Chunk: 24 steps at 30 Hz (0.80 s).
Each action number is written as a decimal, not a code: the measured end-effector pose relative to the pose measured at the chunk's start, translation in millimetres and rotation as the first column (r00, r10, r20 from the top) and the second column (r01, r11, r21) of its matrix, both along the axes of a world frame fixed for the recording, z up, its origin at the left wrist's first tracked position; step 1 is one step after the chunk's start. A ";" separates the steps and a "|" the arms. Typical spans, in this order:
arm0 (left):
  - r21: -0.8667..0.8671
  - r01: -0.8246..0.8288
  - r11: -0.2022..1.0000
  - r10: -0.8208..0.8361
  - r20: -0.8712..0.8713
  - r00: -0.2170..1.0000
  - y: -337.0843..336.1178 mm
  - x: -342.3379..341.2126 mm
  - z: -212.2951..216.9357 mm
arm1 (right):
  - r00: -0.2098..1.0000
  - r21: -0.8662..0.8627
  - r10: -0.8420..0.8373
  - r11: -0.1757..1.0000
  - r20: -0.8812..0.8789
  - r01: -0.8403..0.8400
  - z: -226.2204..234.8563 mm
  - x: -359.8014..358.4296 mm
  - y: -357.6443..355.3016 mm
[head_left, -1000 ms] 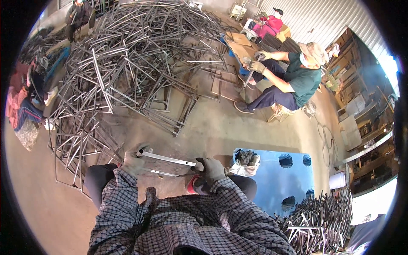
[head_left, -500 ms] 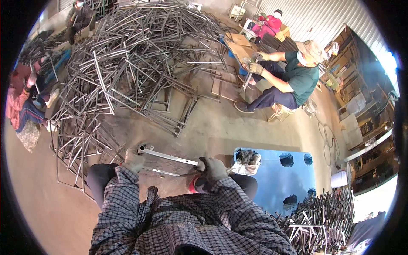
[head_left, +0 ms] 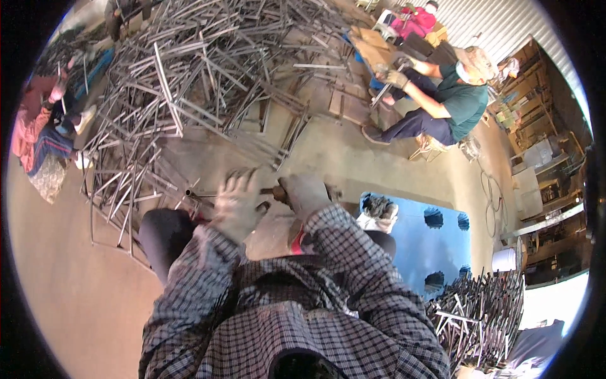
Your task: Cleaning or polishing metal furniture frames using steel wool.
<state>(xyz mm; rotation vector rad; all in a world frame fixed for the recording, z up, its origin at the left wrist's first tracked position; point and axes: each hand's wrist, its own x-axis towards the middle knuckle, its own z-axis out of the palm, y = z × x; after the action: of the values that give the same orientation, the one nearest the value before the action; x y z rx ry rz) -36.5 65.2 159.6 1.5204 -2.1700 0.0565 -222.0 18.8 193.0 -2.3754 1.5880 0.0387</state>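
Note:
In front of my lap lies a metal tube frame (head_left: pixel 203 193), its round open end showing at the left. My left hand (head_left: pixel 235 201), in a dirty pale glove, is over the frame with fingers spread, hiding part of it. It is slightly blurred. My right hand (head_left: pixel 307 194), gloved too, is closed at the frame's right side. Its dark thumb faces left, and something dark pokes out beyond its fingers. What it grips is mostly hidden.
Ahead rises a big heap of metal frames (head_left: pixel 208 82). A blue panel (head_left: pixel 413 237) at the right carries a white bag (head_left: pixel 377 218) of dark scraps. Upright metal pieces (head_left: pixel 483 316) stand nearer me. A seated co-worker (head_left: pixel 464 104) works ahead right; another person (head_left: pixel 41 126) sits left.
My left hand has come off the frame's left end, moved right and spread its fingers. The frame has turned, showing less of its length. The whole view has shifted slightly.

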 end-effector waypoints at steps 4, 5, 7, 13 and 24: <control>0.340 -0.075 0.938 0.079 0.004 0.997 -27.2 -3.3 -46.9 | 0.982 0.071 0.163 0.985 -0.094 -0.156 9.3 40.9 -9.1; 0.244 -0.065 0.968 0.095 -0.113 0.989 -29.6 -0.5 -47.4 | 0.974 0.004 0.178 0.984 -0.142 -0.179 8.2 44.2 -8.1; 0.240 -0.096 0.966 0.110 -0.042 0.993 -28.0 7.7 -47.8 | 0.960 -0.149 0.212 0.971 0.181 -0.186 8.4 37.6 3.4; 0.387 -0.169 0.906 0.189 -0.014 0.982 -44.4 38.8 -17.0 | 0.225 -0.180 0.107 0.925 0.968 0.333 68.5 3.9 32.4; 0.339 -0.253 0.906 0.238 0.086 0.968 -51.2 68.6 -37.8 | 0.106 0.292 -0.339 0.904 0.935 0.313 -20.1 89.5 -6.7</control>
<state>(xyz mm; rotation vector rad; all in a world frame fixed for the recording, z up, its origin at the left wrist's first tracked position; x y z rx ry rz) 32.0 14.0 121.8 2.0030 -2.0870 -0.2261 -132.5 12.2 172.9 -1.2244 1.2287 -1.3151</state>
